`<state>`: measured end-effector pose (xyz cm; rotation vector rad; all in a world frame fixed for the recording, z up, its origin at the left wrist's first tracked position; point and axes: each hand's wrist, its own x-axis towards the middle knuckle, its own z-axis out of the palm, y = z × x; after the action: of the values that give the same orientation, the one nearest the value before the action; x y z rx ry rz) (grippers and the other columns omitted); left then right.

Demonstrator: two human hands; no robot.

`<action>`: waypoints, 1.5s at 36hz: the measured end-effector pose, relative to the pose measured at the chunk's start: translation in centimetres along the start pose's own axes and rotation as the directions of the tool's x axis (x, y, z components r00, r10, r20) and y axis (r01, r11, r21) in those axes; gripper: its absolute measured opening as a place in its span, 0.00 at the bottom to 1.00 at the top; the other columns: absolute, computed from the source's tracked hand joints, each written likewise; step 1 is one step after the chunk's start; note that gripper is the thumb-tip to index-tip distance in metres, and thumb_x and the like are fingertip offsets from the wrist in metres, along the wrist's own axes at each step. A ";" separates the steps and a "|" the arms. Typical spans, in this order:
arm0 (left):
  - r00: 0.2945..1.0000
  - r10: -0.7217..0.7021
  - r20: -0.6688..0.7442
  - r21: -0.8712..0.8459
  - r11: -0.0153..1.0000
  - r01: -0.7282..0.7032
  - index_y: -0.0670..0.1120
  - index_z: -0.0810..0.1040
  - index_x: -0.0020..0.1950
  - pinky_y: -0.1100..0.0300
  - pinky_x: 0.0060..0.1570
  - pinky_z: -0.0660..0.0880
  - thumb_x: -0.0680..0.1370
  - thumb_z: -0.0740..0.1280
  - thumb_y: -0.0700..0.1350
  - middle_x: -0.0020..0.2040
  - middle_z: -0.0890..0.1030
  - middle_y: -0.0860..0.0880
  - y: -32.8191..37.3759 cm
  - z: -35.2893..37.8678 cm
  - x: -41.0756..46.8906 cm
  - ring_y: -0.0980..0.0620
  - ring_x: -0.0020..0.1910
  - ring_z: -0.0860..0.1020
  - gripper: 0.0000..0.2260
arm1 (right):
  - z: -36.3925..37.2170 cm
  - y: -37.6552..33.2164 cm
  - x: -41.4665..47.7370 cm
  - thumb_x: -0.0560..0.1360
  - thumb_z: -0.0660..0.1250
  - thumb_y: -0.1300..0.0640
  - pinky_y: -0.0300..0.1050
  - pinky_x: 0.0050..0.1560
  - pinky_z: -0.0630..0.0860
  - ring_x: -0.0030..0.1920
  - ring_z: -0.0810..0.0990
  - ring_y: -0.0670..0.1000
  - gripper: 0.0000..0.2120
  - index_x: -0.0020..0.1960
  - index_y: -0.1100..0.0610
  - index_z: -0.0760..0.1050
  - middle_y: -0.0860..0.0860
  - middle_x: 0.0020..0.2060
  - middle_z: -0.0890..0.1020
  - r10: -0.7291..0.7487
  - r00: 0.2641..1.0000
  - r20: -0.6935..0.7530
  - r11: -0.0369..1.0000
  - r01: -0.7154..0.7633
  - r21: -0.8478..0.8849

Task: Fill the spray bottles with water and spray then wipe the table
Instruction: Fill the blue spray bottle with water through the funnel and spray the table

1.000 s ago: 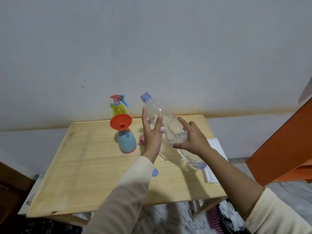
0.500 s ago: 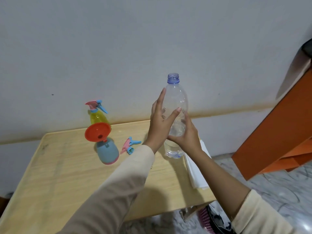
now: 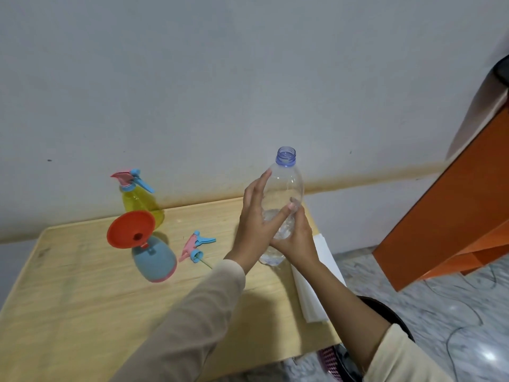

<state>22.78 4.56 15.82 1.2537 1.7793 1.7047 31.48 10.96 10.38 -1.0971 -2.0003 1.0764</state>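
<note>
A clear uncapped water bottle (image 3: 286,186) stands upright at the table's right side with a little water in its bottom. My right hand (image 3: 298,241) grips its lower body from the right. My left hand (image 3: 254,219) lies against its left side, fingers straight, thumb across the front. A blue spray bottle (image 3: 154,260) with no head stands on the wooden table (image 3: 82,299) with an orange funnel (image 3: 129,228) in its neck. Behind it stands a yellow spray bottle (image 3: 137,201) with its head on. A loose pink-and-blue spray head (image 3: 195,245) lies between the blue bottle and my hands.
Folded white paper towels (image 3: 316,285) lie along the table's right edge. An orange cabinet (image 3: 454,216) stands to the right. A pink basket (image 3: 330,359) and a black bin (image 3: 385,312) sit on the floor below the table's right corner. The wall runs behind the table.
The water bottle has swung from tilted toward the funnel to upright and come down near the table. Both hands stayed on it.
</note>
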 end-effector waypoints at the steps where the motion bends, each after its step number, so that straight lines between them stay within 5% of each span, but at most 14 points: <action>1: 1.000 0.002 0.006 0.014 1.000 -0.002 0.76 0.58 0.66 0.51 0.65 0.72 0.70 0.70 0.59 0.63 0.61 0.75 0.0 0.0 -0.1 0.59 0.67 0.68 0.30 | 0.0 0.2 0.0 0.61 0.79 0.49 0.38 0.63 0.65 0.70 0.65 0.47 0.49 0.74 0.51 0.54 0.44 0.67 0.65 -0.006 1.000 0.003 1.000 0.006 -0.004; 8: 1.000 0.001 0.005 0.106 0.994 -0.002 0.78 0.54 0.65 0.56 0.67 0.68 0.69 0.67 0.62 0.65 0.60 0.74 0.5 -0.2 -1.1 0.58 0.69 0.67 0.30 | 0.3 0.4 -0.4 0.64 0.77 0.49 0.41 0.65 0.63 0.72 0.60 0.52 0.52 0.76 0.57 0.48 0.53 0.72 0.61 -0.004 0.997 0.075 0.999 0.007 -0.032; 13: 1.000 0.029 0.005 0.294 0.955 -0.029 0.61 0.52 0.75 0.63 0.61 0.64 0.76 0.67 0.55 0.74 0.61 0.58 1.4 -0.3 -1.9 0.57 0.71 0.64 0.33 | -0.4 0.2 -0.8 0.65 0.77 0.49 0.46 0.67 0.66 0.72 0.60 0.53 0.53 0.76 0.56 0.44 0.54 0.72 0.60 0.012 0.990 0.137 0.999 -0.005 -0.052; 21: 0.998 0.057 0.003 0.616 0.786 -0.047 0.52 0.47 0.78 0.56 0.72 0.59 0.80 0.62 0.55 0.79 0.53 0.52 2.7 -0.4 -2.6 0.54 0.78 0.50 0.33 | -4.0 -1.2 -1.3 0.73 0.67 0.58 0.51 0.60 0.71 0.68 0.65 0.58 0.31 0.70 0.62 0.57 0.56 0.70 0.60 -0.064 0.963 0.262 0.914 0.162 -0.373; 28: 0.998 -0.067 -0.011 0.713 0.699 0.055 0.44 0.56 0.77 0.58 0.72 0.53 0.81 0.60 0.54 0.78 0.57 0.47 3.6 -1.9 -4.9 0.52 0.77 0.53 0.29 | -5.8 -2.4 -3.0 0.74 0.63 0.58 0.49 0.53 0.72 0.64 0.68 0.56 0.25 0.69 0.59 0.62 0.55 0.63 0.69 -0.048 0.933 0.357 0.830 0.236 -0.505; 35: 0.960 -0.271 -0.073 0.762 0.606 0.229 0.43 0.67 0.71 0.55 0.64 0.67 0.80 0.61 0.54 0.69 0.70 0.47 1.0 -6.7 -9.6 0.48 0.68 0.68 0.23 | -2.4 -3.7 -6.1 0.74 0.62 0.55 0.49 0.54 0.74 0.63 0.72 0.55 0.21 0.66 0.58 0.67 0.55 0.64 0.72 -0.064 0.904 0.423 0.819 0.290 -0.495; 42: 0.886 -0.421 -0.195 0.747 0.521 0.412 0.40 0.72 0.63 0.54 0.56 0.70 0.79 0.62 0.52 0.59 0.74 0.43 -2.5 -13.8 -12.7 0.44 0.60 0.74 0.19 | 4.1 -7.3 -7.0 0.75 0.64 0.50 0.49 0.54 0.74 0.61 0.73 0.54 0.22 0.66 0.56 0.67 0.53 0.61 0.74 -0.145 0.863 0.484 0.851 0.359 -0.384; 54: 0.830 -0.513 -0.220 0.590 0.608 0.531 0.40 0.71 0.66 0.58 0.53 0.69 0.77 0.65 0.48 0.61 0.75 0.41 -8.1 -23.3 -9.2 0.43 0.60 0.74 0.20 | 15.5 -15.1 -3.1 0.68 0.72 0.43 0.50 0.59 0.70 0.67 0.67 0.54 0.36 0.69 0.58 0.62 0.54 0.65 0.69 -0.264 0.859 0.439 0.917 0.365 -0.164</action>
<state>6.88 -15.58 10.09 0.7580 2.5374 0.7988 14.90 -2.29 15.57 -0.6442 -2.5947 0.9579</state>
